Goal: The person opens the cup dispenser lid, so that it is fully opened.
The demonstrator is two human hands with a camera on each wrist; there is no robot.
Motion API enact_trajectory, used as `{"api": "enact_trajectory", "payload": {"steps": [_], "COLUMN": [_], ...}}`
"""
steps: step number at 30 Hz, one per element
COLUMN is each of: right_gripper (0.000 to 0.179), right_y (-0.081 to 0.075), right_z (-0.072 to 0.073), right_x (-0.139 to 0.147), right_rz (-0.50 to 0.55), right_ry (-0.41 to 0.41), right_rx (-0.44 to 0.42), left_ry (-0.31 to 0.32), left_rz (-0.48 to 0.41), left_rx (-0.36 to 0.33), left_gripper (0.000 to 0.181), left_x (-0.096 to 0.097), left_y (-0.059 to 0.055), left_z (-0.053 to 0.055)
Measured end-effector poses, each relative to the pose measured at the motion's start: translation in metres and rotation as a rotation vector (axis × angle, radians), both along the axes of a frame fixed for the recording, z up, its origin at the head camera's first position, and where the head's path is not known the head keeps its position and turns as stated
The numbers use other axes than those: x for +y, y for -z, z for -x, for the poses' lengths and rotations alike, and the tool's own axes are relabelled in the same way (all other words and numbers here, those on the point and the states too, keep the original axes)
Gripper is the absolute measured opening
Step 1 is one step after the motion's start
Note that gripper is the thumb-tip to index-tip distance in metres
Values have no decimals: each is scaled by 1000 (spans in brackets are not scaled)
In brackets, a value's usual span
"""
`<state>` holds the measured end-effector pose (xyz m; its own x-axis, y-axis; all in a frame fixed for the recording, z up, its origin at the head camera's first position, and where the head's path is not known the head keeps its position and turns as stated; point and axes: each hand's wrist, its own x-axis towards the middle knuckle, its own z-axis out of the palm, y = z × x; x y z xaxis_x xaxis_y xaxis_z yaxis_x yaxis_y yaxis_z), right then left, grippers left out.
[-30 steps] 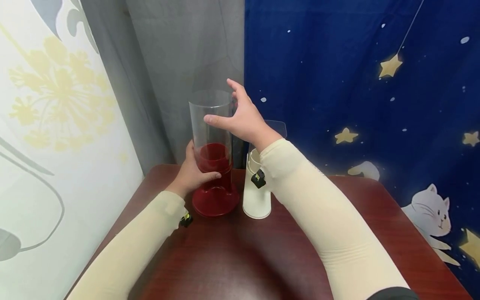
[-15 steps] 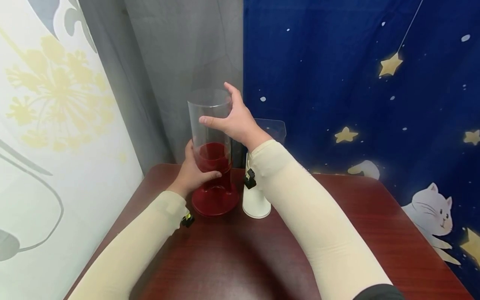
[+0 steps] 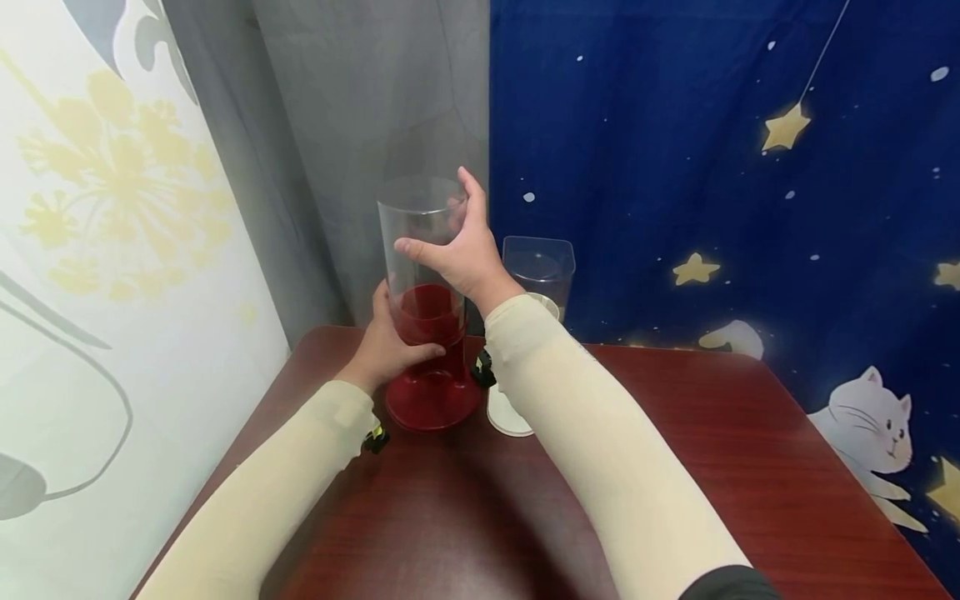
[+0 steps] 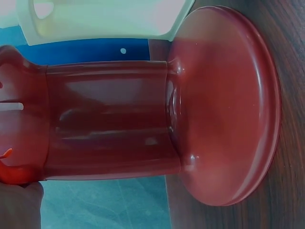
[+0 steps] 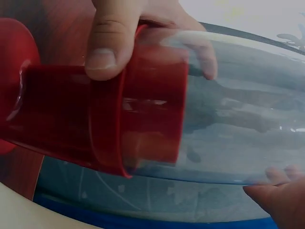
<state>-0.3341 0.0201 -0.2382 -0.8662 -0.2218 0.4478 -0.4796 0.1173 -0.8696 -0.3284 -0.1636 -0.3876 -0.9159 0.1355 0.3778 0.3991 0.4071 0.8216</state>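
In the head view, a red stand [image 3: 431, 407] with a round base stands on the table. A tall clear plastic cylinder [image 3: 418, 221] is seated upright in its red collar. My left hand [image 3: 390, 346] grips the collar, thumb across the front and fingers round the left side. Higher up, my right hand [image 3: 467, 257] holds the cylinder's right side just below the rim, thumb in front and fingers behind. The right wrist view shows the red sleeve inside the cylinder [image 5: 248, 114], with right fingertips [image 5: 276, 191] against the wall. Red column and base [image 4: 224, 105] fill the left wrist view.
Right of the red stand is a white stand [image 3: 510, 419] bearing a clear squarish container [image 3: 538, 262], partly hidden by my right forearm. Behind the table [image 3: 675, 417] hang grey and blue curtains [image 3: 637, 167]. A patterned white panel [image 3: 112, 292] borders the left side.
The right hand has moved left and closed round the upper cylinder; its forearm has swung left across the white stand. The left hand keeps its grip on the red collar.
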Motion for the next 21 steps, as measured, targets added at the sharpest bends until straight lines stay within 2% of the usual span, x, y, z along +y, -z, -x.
{"api": "enact_trajectory", "payload": {"steps": [10, 21], "right_gripper": [124, 112], "right_y": [5, 6], "right_z": [5, 8], "right_x": [-3, -3], "right_rz": [22, 23], "right_ry": [24, 35], "right_rx": [28, 63], "left_ry": [-17, -38], "left_rz": [19, 52], "left_rx": [0, -6], "left_gripper": [142, 144], "left_x": [1, 0], "left_y": [-1, -2], "left_z": [-2, -1]}}
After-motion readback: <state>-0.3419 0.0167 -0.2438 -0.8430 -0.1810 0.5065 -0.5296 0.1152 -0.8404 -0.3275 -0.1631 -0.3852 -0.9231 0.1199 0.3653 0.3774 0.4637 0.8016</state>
